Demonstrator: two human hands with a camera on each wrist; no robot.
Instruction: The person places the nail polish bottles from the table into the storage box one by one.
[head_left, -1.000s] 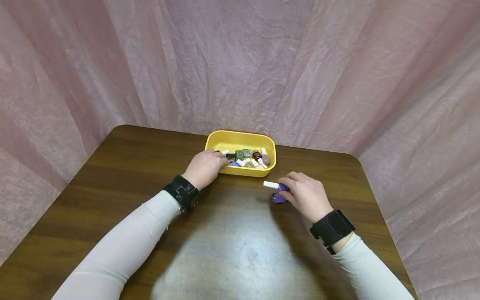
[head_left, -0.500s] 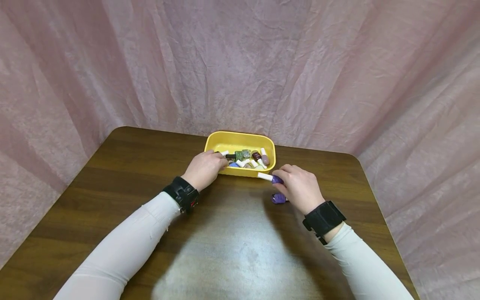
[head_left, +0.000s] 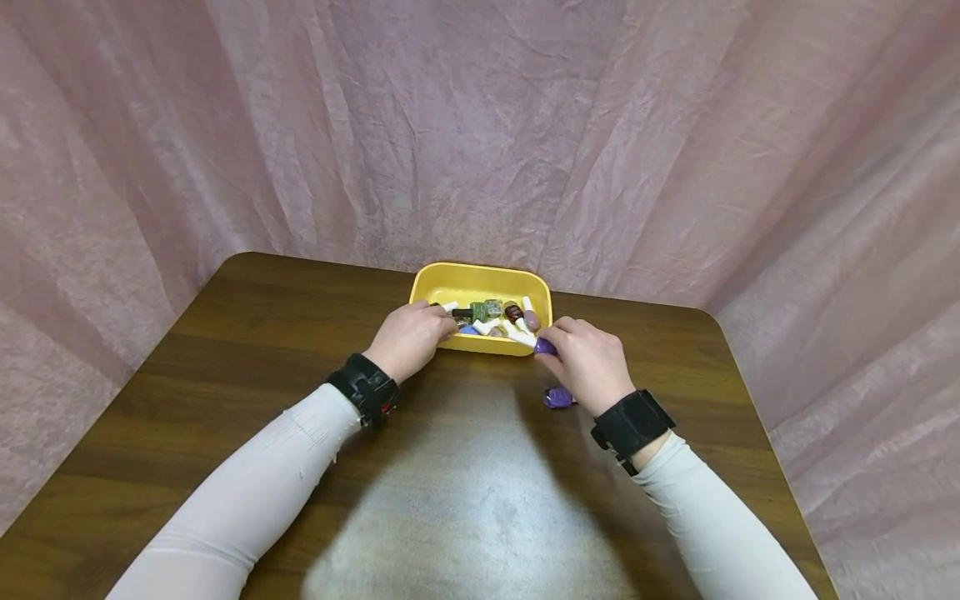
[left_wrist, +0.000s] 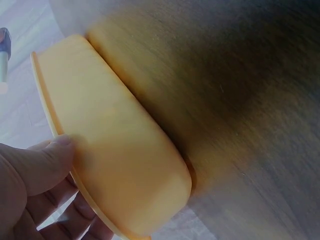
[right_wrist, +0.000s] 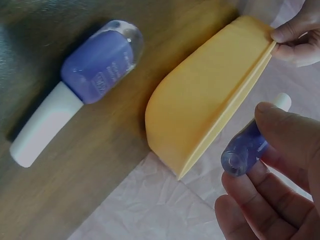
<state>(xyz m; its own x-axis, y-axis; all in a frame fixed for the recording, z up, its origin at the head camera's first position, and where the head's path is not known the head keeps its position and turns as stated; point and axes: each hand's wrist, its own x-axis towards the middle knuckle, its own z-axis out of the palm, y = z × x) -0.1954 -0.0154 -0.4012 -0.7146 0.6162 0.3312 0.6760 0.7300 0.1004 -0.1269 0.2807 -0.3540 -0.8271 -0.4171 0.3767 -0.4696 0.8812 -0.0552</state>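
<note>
A yellow plastic tub [head_left: 480,343] with several nail polish bottles lying in it stands at the table's far side. My left hand [head_left: 414,333] grips its near left rim, thumb outside and fingers inside, as the left wrist view shows. Between thumb and fingers, my right hand [head_left: 588,362] pinches a purple nail polish bottle [right_wrist: 246,150] with a white cap. In the head view that cap overlaps the tub's near right corner. Another purple nail polish bottle [right_wrist: 102,65], also white-capped, lies on the table below my right hand.
Inside the tub are a green bottle [head_left: 478,311] with a black cap, a dark red bottle [head_left: 513,311] and a mauve one [head_left: 532,320]. The brown wooden table [head_left: 285,333] ends at a pink curtain [head_left: 480,133] behind.
My right hand has moved left and away from me, bringing the purple nail polish bottle from over the table to the tub's near right rim. The left hand has stayed on the tub.
</note>
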